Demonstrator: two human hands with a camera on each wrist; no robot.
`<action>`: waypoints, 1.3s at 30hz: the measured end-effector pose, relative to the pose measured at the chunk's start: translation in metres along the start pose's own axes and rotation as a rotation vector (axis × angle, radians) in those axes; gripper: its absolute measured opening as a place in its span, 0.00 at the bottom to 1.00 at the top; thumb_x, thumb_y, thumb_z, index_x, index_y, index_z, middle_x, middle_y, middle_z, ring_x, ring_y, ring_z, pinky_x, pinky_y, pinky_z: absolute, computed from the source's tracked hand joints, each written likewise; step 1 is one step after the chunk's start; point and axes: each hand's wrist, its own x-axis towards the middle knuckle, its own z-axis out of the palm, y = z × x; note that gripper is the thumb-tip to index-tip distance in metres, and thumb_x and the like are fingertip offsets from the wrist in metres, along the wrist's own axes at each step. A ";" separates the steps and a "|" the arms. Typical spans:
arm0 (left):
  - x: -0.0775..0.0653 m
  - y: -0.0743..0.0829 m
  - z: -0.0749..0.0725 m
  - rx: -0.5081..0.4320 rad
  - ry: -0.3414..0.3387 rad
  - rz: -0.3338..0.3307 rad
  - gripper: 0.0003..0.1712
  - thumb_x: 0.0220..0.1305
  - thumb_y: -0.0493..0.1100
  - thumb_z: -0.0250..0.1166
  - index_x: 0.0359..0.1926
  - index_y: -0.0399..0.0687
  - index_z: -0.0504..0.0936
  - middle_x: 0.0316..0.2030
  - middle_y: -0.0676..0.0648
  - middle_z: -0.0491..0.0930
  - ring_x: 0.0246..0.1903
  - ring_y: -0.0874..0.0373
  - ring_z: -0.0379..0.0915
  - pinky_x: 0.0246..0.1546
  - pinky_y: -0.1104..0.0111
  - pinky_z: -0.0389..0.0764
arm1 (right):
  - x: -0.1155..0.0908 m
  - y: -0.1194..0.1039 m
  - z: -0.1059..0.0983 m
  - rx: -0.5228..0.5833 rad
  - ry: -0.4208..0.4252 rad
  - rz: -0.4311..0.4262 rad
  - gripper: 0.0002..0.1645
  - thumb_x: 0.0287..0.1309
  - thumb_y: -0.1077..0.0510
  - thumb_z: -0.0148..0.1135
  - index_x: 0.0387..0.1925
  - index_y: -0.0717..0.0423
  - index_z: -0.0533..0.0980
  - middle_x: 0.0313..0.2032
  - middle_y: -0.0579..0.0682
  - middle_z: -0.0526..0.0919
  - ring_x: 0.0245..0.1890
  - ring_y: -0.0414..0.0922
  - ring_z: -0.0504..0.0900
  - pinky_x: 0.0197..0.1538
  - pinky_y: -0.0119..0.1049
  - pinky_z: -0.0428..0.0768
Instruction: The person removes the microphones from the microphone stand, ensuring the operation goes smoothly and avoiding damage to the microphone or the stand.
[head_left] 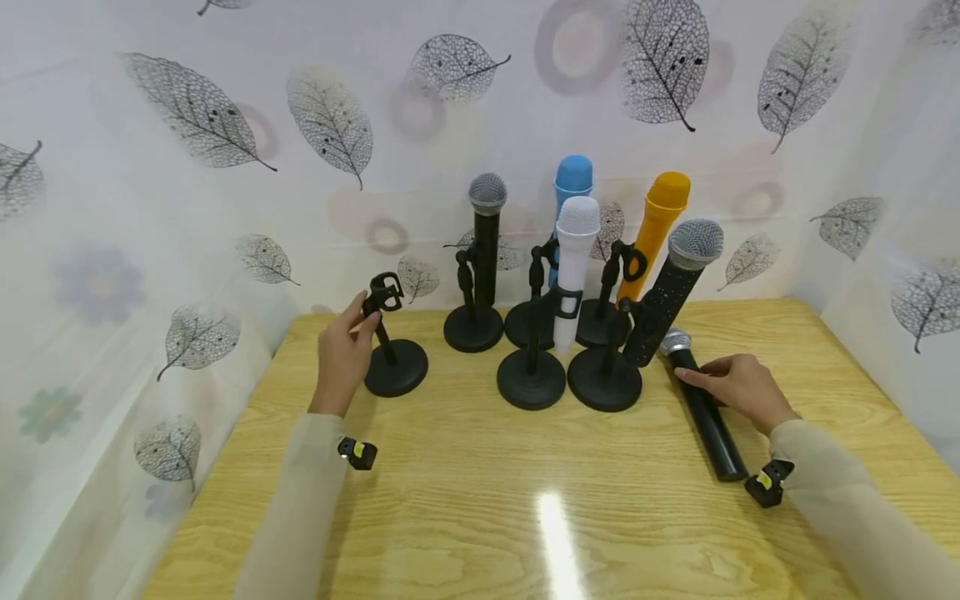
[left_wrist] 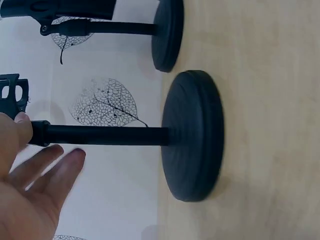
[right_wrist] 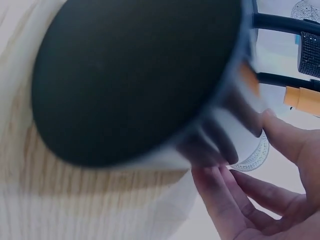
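At the table's left, my left hand pinches the upper part of a black desktop microphone stand, just below its clip. The clip holds no microphone, and the round base sits on the wood. In the left wrist view the thumb presses near the clip while other fingers stretch out below the pole. On the right, a black microphone with a silver mesh head lies on the table, its head pointing away from me. My right hand grips it between thumb and fingers, close to the head; its flat end fills the right wrist view.
Several stands with microphones cluster at the middle back: a black one, blue, white, orange and a speckled black one leaning right. Behind the wooden table hangs a leaf-patterned cloth.
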 end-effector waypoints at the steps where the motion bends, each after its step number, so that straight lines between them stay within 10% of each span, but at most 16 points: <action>1: -0.003 -0.001 0.000 0.022 0.018 -0.018 0.26 0.79 0.48 0.56 0.70 0.40 0.72 0.55 0.34 0.81 0.51 0.40 0.82 0.48 0.48 0.82 | -0.001 0.001 0.000 -0.002 0.003 0.001 0.46 0.66 0.33 0.62 0.56 0.77 0.76 0.48 0.69 0.84 0.38 0.52 0.84 0.41 0.48 0.81; 7: -0.028 -0.009 0.000 0.145 0.138 -0.094 0.24 0.79 0.51 0.54 0.41 0.36 0.87 0.27 0.40 0.85 0.25 0.46 0.81 0.31 0.52 0.76 | -0.007 -0.001 -0.006 -0.033 0.040 -0.004 0.50 0.67 0.31 0.58 0.60 0.77 0.73 0.55 0.74 0.78 0.51 0.68 0.79 0.47 0.59 0.78; 13: -0.051 -0.013 0.009 0.150 0.044 0.076 0.21 0.75 0.45 0.60 0.24 0.41 0.83 0.15 0.50 0.76 0.13 0.57 0.66 0.18 0.64 0.67 | -0.020 -0.006 -0.014 -0.029 0.120 -0.032 0.44 0.68 0.34 0.59 0.59 0.72 0.76 0.55 0.74 0.78 0.52 0.70 0.77 0.46 0.60 0.77; 17: -0.058 -0.005 0.022 0.093 -0.072 0.172 0.16 0.74 0.44 0.62 0.28 0.43 0.84 0.15 0.55 0.75 0.14 0.63 0.67 0.18 0.67 0.69 | -0.031 -0.013 -0.016 -0.034 0.180 -0.072 0.38 0.68 0.36 0.61 0.54 0.69 0.79 0.50 0.71 0.82 0.47 0.66 0.81 0.42 0.58 0.79; 24: -0.051 0.020 0.043 -0.019 -0.216 0.153 0.09 0.75 0.43 0.61 0.40 0.45 0.85 0.25 0.52 0.83 0.23 0.64 0.77 0.28 0.64 0.78 | -0.047 -0.030 -0.010 -0.022 0.187 -0.104 0.32 0.67 0.38 0.64 0.50 0.64 0.82 0.46 0.66 0.85 0.43 0.60 0.84 0.36 0.47 0.81; 39: 0.003 0.047 0.089 -0.142 -0.223 0.011 0.20 0.79 0.45 0.55 0.65 0.41 0.76 0.54 0.39 0.83 0.54 0.47 0.80 0.55 0.55 0.79 | -0.069 -0.067 0.027 0.054 0.062 -0.203 0.19 0.63 0.47 0.71 0.43 0.59 0.84 0.37 0.49 0.87 0.36 0.46 0.85 0.36 0.40 0.81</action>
